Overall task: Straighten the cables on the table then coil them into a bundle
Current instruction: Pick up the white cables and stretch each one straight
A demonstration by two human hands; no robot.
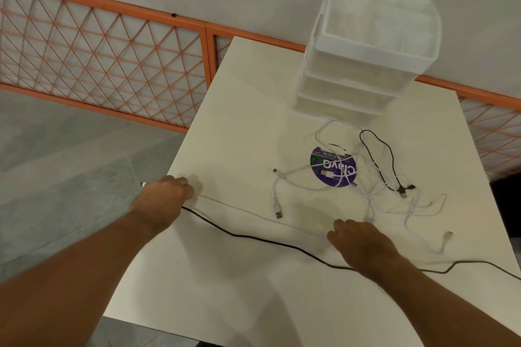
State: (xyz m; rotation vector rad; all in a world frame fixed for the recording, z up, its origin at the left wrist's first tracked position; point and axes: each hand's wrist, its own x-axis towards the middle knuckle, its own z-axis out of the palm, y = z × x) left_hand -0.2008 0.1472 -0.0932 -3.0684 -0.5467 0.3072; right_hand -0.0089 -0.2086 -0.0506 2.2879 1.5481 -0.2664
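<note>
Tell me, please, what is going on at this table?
A person is straightening cables on the white table. The left hand grips one end of a thin white cable at the table's left edge; the right hand rests flat where it leads. A long black cable lies stretched along the near side. The tangle of white and black cables is not yet sorted.

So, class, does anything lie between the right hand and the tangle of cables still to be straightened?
Nothing visible does. White strands of the tangle reach the right hand, with only bare table around them. The drawers stand beyond the tangle; the long black cable runs behind the hand, under the wrist.
</note>
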